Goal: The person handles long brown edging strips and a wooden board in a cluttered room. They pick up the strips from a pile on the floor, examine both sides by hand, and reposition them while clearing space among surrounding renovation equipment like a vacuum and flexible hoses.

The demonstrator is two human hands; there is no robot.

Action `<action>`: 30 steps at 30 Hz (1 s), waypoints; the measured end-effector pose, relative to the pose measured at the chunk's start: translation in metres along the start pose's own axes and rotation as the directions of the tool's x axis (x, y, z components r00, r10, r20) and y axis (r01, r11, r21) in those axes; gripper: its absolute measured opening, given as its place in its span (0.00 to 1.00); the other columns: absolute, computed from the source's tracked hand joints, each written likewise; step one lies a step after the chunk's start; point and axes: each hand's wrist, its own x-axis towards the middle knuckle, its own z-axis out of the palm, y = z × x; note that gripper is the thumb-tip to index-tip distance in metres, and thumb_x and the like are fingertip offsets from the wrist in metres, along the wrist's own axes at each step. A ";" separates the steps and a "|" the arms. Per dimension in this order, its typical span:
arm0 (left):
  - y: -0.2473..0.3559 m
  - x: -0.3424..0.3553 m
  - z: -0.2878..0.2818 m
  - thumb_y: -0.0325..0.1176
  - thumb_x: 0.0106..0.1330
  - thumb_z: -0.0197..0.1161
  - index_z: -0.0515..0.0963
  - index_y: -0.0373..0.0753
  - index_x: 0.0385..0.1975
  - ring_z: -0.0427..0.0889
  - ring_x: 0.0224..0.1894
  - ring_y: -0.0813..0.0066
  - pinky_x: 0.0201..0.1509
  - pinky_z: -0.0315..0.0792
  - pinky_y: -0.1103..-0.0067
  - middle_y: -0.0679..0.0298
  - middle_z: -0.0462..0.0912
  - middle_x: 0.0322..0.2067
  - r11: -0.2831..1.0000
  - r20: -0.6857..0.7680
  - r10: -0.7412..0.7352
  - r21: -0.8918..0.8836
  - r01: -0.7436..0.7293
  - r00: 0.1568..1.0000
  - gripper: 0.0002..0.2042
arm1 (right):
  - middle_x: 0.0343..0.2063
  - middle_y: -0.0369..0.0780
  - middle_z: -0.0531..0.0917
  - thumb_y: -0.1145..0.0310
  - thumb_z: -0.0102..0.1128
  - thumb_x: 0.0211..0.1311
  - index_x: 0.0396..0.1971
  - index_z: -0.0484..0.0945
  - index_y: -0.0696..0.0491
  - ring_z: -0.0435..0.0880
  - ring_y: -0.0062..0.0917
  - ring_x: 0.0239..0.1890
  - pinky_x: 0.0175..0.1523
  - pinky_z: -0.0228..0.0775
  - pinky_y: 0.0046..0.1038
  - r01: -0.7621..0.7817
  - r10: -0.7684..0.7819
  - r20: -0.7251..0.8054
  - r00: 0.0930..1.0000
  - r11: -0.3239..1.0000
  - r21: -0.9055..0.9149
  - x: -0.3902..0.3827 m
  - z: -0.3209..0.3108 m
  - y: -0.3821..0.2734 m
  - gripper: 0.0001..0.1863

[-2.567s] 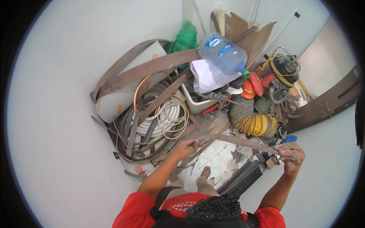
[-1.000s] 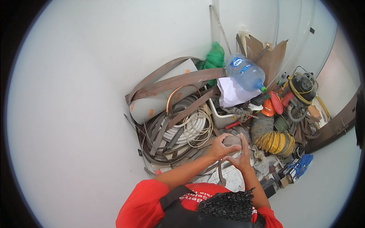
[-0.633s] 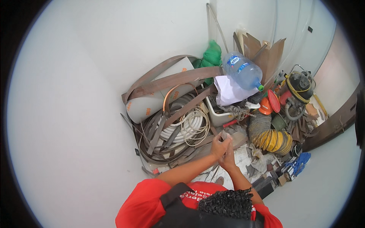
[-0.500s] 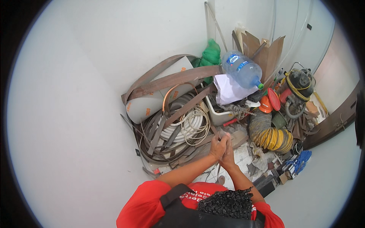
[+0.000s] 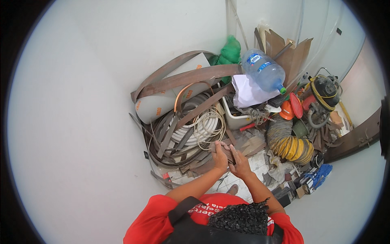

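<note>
My left hand and my right hand are held up in front of my body, a small gap between them. The fingers of both are stretched out, and I make out nothing held in either. Below them lie brown and grey offcut strips on the white tiled floor. Nearest my left hand is a heap of coiled white hose with thin cream cable looped over it. Beyond my right hand lies a crumpled flexible duct, grey and yellow.
A large printed grey roll leans by the wall under bent brown strips. Behind stand a blue water jug on white cloth, a pale bin, an orange helmet and a vacuum cleaner. A blue bundle lies at right.
My hands, pressed together before, have come apart and their fingers have opened. The left moved to the left. The view has shifted slightly.
</note>
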 end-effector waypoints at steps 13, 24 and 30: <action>-0.040 -0.003 -0.088 0.48 0.76 0.51 0.70 0.32 0.60 0.71 0.60 0.60 0.64 0.68 0.69 0.52 0.64 0.65 0.889 -0.072 0.069 0.457 -0.028 0.995 0.24 | 0.44 0.46 0.82 0.75 0.55 0.55 0.53 0.76 0.54 0.81 0.44 0.49 0.53 0.74 0.42 0.037 0.053 0.387 0.921 0.974 -0.223 -0.030 0.005 0.093 0.22; -0.025 -0.041 -0.250 0.53 0.72 0.51 0.71 0.41 0.62 0.74 0.30 0.76 0.28 0.69 0.80 0.66 0.76 0.43 0.785 -0.600 -0.197 0.377 0.491 0.776 0.26 | 0.39 0.46 0.84 0.70 0.56 0.59 0.42 0.85 0.46 0.84 0.40 0.45 0.50 0.76 0.41 -0.433 0.635 0.367 0.680 0.751 -0.499 -0.095 -0.289 0.305 0.13; 0.027 -0.044 -0.119 0.46 0.71 0.59 0.68 0.36 0.65 0.80 0.41 0.75 0.42 0.73 0.80 0.61 0.81 0.48 0.803 -0.312 -0.160 0.511 0.307 0.937 0.28 | 0.51 0.44 0.75 0.72 0.54 0.63 0.65 0.65 0.51 0.75 0.42 0.54 0.52 0.71 0.44 -0.588 0.314 -0.646 0.695 -0.268 -0.763 -0.103 -0.571 0.329 0.28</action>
